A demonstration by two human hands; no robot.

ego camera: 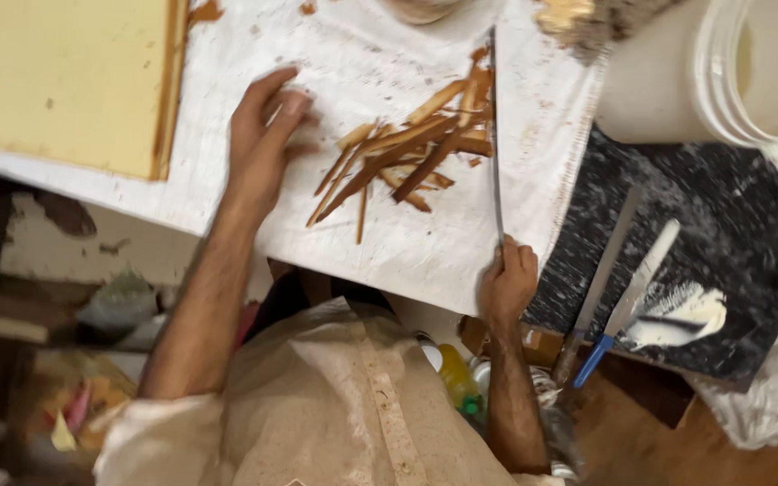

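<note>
Wooden slivers (407, 153), reddish-brown and thin, lie in a loose heap on the white cloth-covered counter (380, 243), between our two hands. Seen from the head camera, our left hand (263, 135) rests flat on the cloth just left of the heap, fingers spread and slightly blurred, gripping nothing. Our right hand (508, 279) is closed around the near end of a long thin blade (494, 135), which runs up the cloth along the right edge of the heap and touches the strips there.

We judge the slivers to be very light, dry and brittle; they would likely snap if pinched across the middle, so gathering them as a bundle seems safer. The blade looks stiff but narrow, best held at the near end where our right hand has it, well away from its edge.

Off to the right, a dark speckled slab (731, 207) carries a blue-handled putty knife (632, 301) smeared with white paste, and a white bucket (677, 72) stands behind it. A yellow board (56, 81) lies at the upper left.
</note>
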